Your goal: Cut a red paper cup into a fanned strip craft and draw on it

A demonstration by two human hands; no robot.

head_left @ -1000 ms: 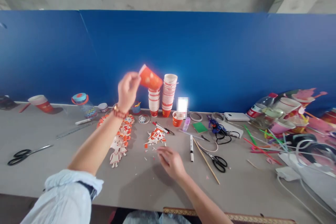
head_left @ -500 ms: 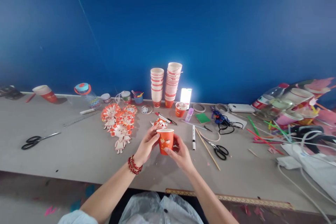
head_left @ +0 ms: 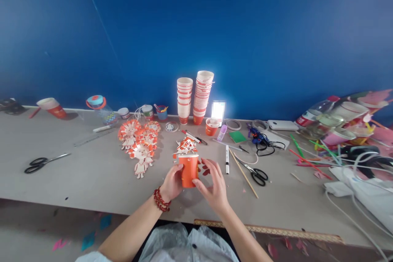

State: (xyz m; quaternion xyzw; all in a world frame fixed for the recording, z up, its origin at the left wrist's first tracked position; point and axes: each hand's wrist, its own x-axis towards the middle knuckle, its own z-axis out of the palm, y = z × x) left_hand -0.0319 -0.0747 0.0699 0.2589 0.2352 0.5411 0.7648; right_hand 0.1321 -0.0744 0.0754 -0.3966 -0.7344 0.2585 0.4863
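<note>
An orange cup, held from both sides

The orange cup is in the middle, right in front of the person, with its white rim up. The left hand pinches its left side, with the thumb near the top. The right hand holds the other side, with the thumb low down and the fingers bent and a bit apart. (There are red beads on the left wrist.)

Just behind the cup is a messy pile of paper bits. To the left lie lots of paper dolls. On the right are a marker, a thin stick and scissors. At the back, a short cup tower stands beside a taller cup tower, near the blue wall.
</note>
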